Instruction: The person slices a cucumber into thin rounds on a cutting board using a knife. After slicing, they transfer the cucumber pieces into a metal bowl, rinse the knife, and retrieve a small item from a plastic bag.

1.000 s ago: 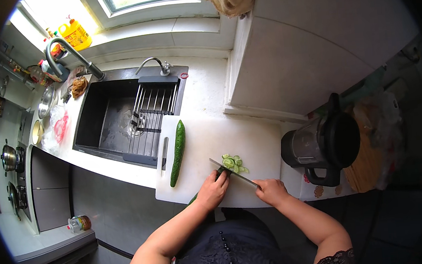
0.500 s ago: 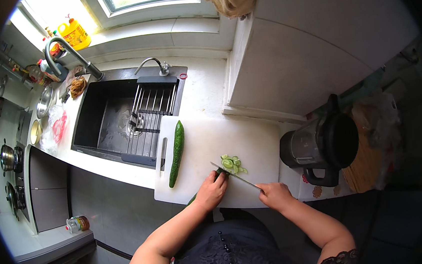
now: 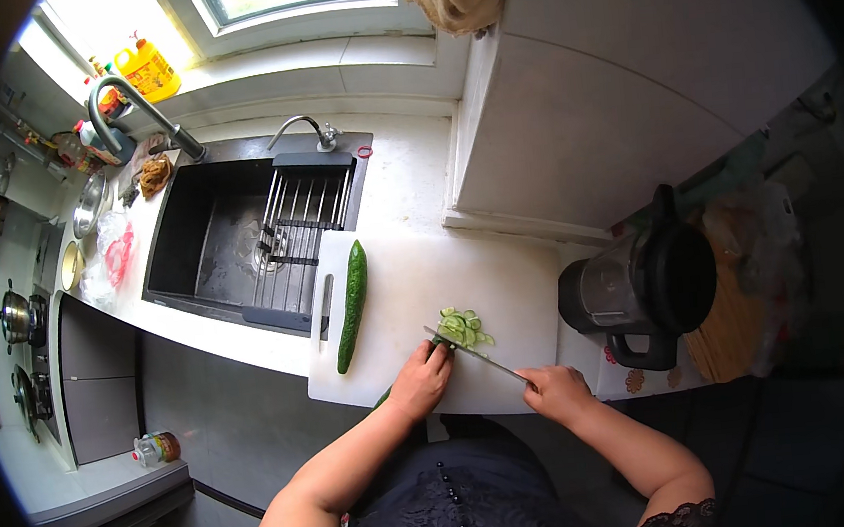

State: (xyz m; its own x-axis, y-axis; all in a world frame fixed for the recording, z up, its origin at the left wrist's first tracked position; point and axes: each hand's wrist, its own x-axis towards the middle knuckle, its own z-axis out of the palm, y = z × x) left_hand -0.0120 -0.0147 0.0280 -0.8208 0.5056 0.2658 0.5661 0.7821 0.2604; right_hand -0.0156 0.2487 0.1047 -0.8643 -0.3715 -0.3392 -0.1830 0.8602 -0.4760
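Note:
My left hand is closed over a cucumber near the front of the white cutting board; most of that cucumber is hidden under my fingers. My right hand grips the handle of a kitchen knife. Its thin blade slants up to the left, right at the cucumber's cut end beside my left fingertips. Just beyond the blade lies a small heap of pale green cucumber slices. A whole cucumber rests lengthwise on the board's left side, apart from both hands.
Left of the board is a dark sink with a metal draining rack over its right part. A black-lidded blender jug stands close to the board's right edge. Farther left, a clear plastic bag and a metal bowl sit on the counter.
The knife and my right hand have shifted very slightly to the right and down. The slices by the blade lie a little differently. My left hand stays in place on the cucumber.

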